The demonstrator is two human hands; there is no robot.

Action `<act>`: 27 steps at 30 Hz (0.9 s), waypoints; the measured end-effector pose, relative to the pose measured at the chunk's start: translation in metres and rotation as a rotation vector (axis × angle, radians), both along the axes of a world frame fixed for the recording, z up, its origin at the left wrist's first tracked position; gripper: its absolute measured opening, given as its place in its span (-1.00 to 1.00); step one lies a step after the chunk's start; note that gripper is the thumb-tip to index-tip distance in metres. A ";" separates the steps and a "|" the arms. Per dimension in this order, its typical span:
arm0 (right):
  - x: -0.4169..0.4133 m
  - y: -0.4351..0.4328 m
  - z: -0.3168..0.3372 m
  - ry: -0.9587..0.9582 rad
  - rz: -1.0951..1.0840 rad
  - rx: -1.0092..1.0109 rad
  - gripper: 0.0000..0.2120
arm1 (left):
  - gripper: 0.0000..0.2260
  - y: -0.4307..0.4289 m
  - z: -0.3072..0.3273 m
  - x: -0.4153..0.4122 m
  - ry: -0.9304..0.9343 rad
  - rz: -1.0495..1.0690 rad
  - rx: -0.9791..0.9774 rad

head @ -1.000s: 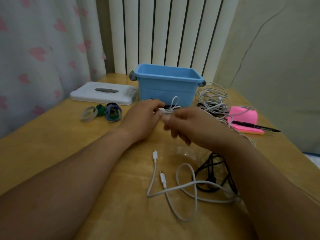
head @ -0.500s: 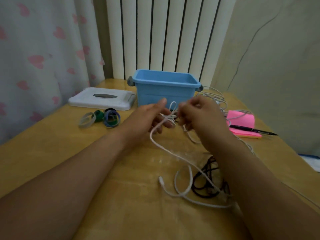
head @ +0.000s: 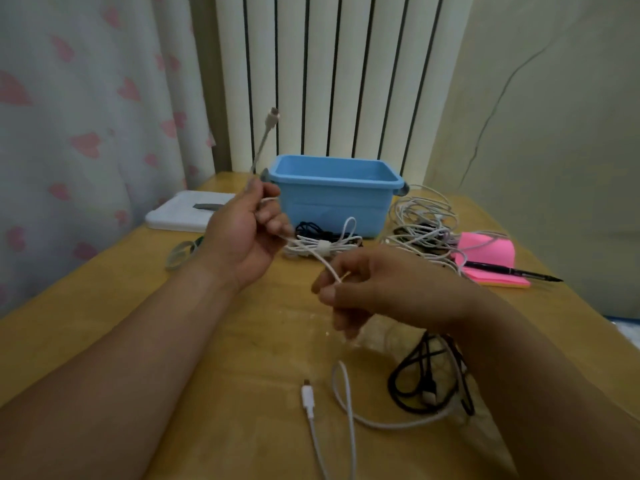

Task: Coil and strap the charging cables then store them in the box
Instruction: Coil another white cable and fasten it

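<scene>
At a wooden table point(head: 138, 306) before a radiator point(head: 346, 81), blue box point(head: 332, 199) at the far edge. Gripping a white cable point(head: 265, 135) in the curled left hand point(head: 246, 233), plug end poking up; pinching it further along with the right hand point(head: 377, 289), above the tabletop. Probably starting a coil. Next: winding even loops without tangling the slack, then fetching a strap point(head: 178, 254) from the left.
</scene>
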State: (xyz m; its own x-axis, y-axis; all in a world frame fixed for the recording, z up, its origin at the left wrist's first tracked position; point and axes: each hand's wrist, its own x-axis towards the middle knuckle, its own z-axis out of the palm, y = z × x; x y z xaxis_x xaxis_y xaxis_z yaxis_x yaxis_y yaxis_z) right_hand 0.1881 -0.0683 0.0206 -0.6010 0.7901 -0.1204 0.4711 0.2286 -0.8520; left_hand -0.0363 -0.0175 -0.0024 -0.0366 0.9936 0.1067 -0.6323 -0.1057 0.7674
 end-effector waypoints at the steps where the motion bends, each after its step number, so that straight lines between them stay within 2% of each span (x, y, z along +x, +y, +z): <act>1: 0.005 -0.002 0.006 -0.065 -0.003 0.075 -0.91 | -0.69 0.001 0.002 -0.006 0.012 0.028 0.002; 4: 0.020 0.002 0.019 -0.179 -0.175 0.427 -0.94 | -0.69 0.002 0.005 -0.018 0.099 0.105 0.008; 7: 0.025 0.009 0.016 0.028 -0.550 0.875 -0.93 | -0.75 -0.001 0.005 -0.012 0.142 0.116 -0.004; 9: 0.024 0.013 0.012 0.076 -0.678 1.098 -0.88 | -0.81 -0.002 0.005 -0.006 0.127 0.098 0.000; 11: 0.027 0.022 0.007 0.011 -0.701 1.007 -0.84 | -0.85 -0.004 0.001 -0.003 0.157 0.089 0.001; 14: 0.026 0.031 -0.004 -0.357 -0.562 0.679 -0.72 | -0.86 -0.005 -0.008 -0.002 0.306 0.062 0.010; 16: 0.021 0.031 -0.014 -0.283 -0.529 0.676 -0.63 | -0.86 -0.007 -0.009 0.002 0.391 0.015 0.051; 18: 0.013 0.025 -0.016 -0.098 -0.573 0.786 -0.54 | -0.80 -0.009 -0.007 0.007 0.473 -0.026 0.103; 20: 0.006 0.020 -0.016 -0.001 -0.581 0.891 -0.52 | -0.73 -0.013 -0.004 0.009 0.541 -0.063 0.136; 22: 0.001 0.019 -0.015 -0.013 -0.547 0.888 -0.53 | -0.71 -0.015 -0.002 0.011 0.577 -0.089 0.157; 25: -0.001 0.019 -0.019 -0.162 -0.423 0.757 -0.73 | -0.72 -0.016 -0.003 0.014 0.542 -0.134 0.162; 27: -0.004 0.019 -0.025 -0.164 -0.347 0.700 -0.79 | -0.71 -0.017 -0.004 0.017 0.494 -0.165 0.159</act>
